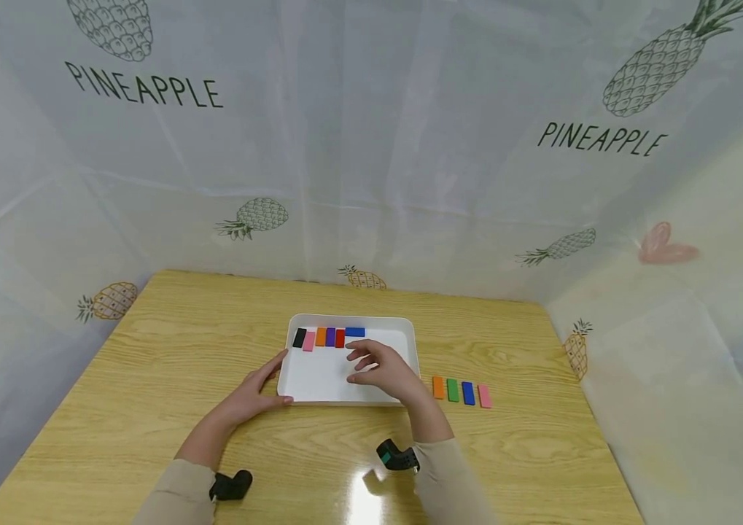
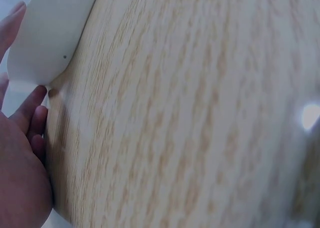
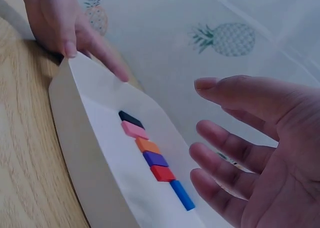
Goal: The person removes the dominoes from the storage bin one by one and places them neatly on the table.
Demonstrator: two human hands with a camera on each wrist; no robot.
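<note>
My left hand [image 1: 249,397] rests against the near left corner of a white tray [image 1: 319,379], thumb on the front side and a finger along the left rim. Inside the tray, along its far side, runs a row of small flat blocks: black [image 1: 300,337], pink [image 1: 308,341], orange [image 1: 321,337], purple [image 1: 330,337] and red [image 1: 340,338]. A blue block [image 1: 354,332] lies crosswise at the row's right end. Over the tray's right part hovers my right hand [image 1: 387,370], its fingers apart from the thumb and nothing between them.
On the wooden table [image 1: 528,452], right of the tray, lie more blocks in a line: orange [image 1: 437,387], green [image 1: 453,390], blue [image 1: 468,394] and pink [image 1: 485,397]. A pineapple-print curtain [image 1: 371,146] hangs behind the table. Each wrist carries a black camera.
</note>
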